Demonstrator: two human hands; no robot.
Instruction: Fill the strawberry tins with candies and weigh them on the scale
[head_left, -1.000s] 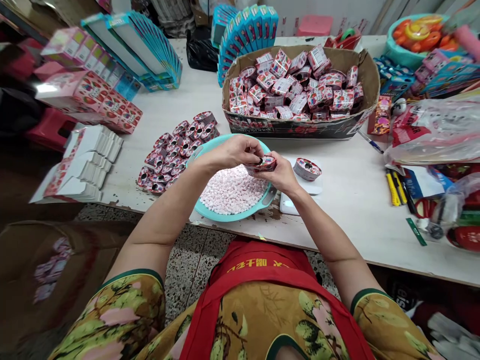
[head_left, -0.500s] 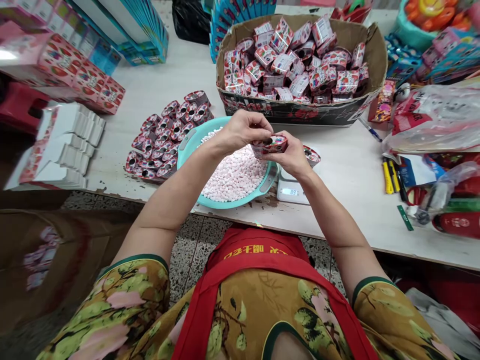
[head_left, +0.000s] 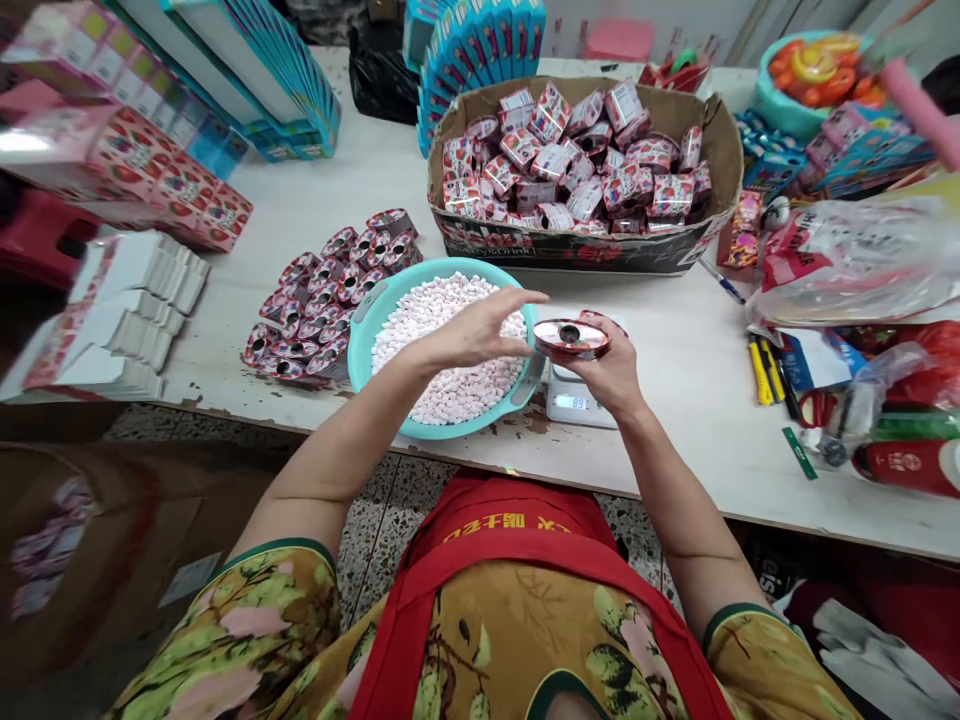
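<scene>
Our right hand (head_left: pixel 613 368) grips a small box (head_left: pixel 571 348) near the scale (head_left: pixel 579 412), while our left hand (head_left: pixel 474 332), loosely spread and seemingly empty, hovers over the basin (head_left: pixel 442 431) of white pellets (head_left: pixel 409 325).

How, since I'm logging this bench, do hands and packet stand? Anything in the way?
Right hand holds packet. Left hand open over basin. Right hand partly hides scale; no obstruction seen.

From the person's head, one camera is looking forward and down (from fairly near) at the left hand (head_left: pixel 480 332), the right hand (head_left: pixel 613 372) and the table (head_left: pixel 675 312).
</scene>
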